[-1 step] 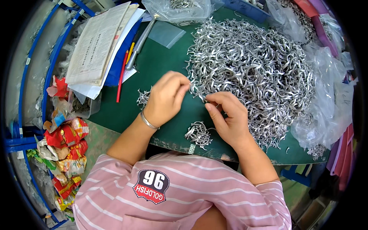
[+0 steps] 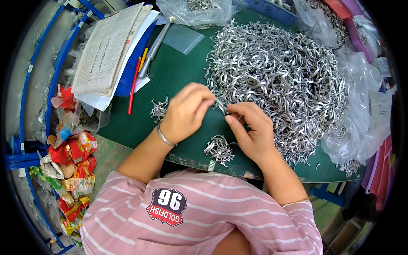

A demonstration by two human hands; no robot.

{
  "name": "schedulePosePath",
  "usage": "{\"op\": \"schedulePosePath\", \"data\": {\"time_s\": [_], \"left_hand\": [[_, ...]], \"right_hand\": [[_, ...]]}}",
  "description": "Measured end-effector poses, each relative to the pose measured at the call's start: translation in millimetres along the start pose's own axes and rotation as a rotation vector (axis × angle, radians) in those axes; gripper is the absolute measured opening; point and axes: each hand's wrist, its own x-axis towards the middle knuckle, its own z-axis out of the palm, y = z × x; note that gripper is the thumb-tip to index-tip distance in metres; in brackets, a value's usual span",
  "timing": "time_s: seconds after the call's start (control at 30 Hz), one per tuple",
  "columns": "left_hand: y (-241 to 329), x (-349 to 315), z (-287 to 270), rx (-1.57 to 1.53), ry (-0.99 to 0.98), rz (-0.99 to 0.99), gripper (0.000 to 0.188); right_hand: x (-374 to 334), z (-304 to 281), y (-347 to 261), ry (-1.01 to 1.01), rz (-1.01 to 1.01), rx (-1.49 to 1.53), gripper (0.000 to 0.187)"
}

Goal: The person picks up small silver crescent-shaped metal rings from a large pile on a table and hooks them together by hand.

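Note:
A large heap of small, curved silver metal pieces (image 2: 280,80) covers the right part of the green table. At its near left edge my left hand (image 2: 187,110), wearing a bracelet, has its fingers bent and drawn together; what the fingertips hold is hidden. Facing it, my right hand (image 2: 255,129) pinches thumb and forefinger at the end of a small curved metal piece (image 2: 220,106) lying between both hands. One small pile of the same pieces (image 2: 219,150) sits near the table's front edge, below the hands. Another little pile (image 2: 159,109) shows just left of my left wrist.
Newspaper and papers (image 2: 108,51) lie at the back left, beside a red pencil (image 2: 134,85) and a grey-handled tool (image 2: 155,50). A flat clear bag (image 2: 183,38) rests behind my left hand. Plastic bags (image 2: 357,102) line the right side; a blue bin (image 2: 274,10) stands at the back.
My left fingertips have shifted slightly right and down, with some blur. The metal piece between the hands shows more plainly. My right hand has hardly moved.

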Motion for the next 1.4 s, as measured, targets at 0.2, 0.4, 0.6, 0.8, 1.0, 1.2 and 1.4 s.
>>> {"op": "schedulePosePath", "data": {"time_s": [0.2,0.4,0.6,0.8,1.0,1.2,1.4], "left_hand": [[8.0,-5.4,4.9,-0.409,-0.062,-0.115,0.022],[-8.6,-11.5,4.5,-0.716,-0.178,-0.224,0.023],[-3.8,-10.9,8.1,-0.760,-0.153,-0.207,0.011],[-2.7,-9.2,4.2,-0.669,-0.118,-0.173,0.004],[-13.8,-6.4,-5.2,-0.140,0.155,-0.271,0.008],[-16.4,-9.4,7.5,0.068,-0.159,-0.064,0.018],[-11.9,-12.1,7.4,0.037,-0.237,-0.112,0.019]], "right_hand": [[0.9,-4.0,5.3,-0.050,-0.069,-0.012,0.014],[1.3,-2.4,8.0,-0.032,-0.162,-0.077,0.017],[-2.1,2.7,0.9,0.035,0.079,0.065,0.018],[1.2,-4.5,-3.4,0.008,-0.114,0.002,0.016],[-18.5,-52.3,-26.4,0.264,-0.270,-0.212,0.014],[-73.5,-180.8,1.0,0.921,0.052,-0.672,0.003],[-96.6,-225.7,23.1,0.642,0.228,-1.218,0.009]]}}
